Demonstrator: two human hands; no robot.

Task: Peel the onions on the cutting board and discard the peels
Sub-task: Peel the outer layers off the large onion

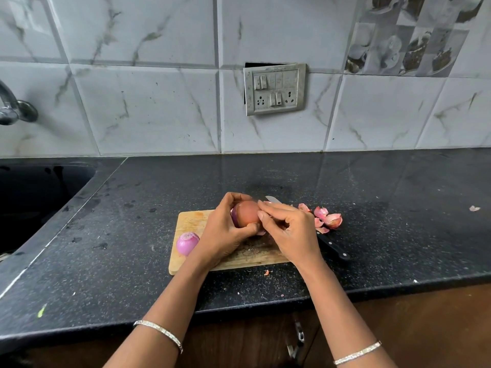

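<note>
One peeled onion [187, 243] sits on the cutting board [191, 221]. Your left hand [225, 232] grips a half-skinned onion [247, 213]; right hand [289, 232] pinches its skin. Peels [328, 220] undiscarded.

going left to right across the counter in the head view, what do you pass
Sink → peeled onion on the cutting board → left hand holding the unpeeled onion → right hand → pile of peels → stray peel.
</note>
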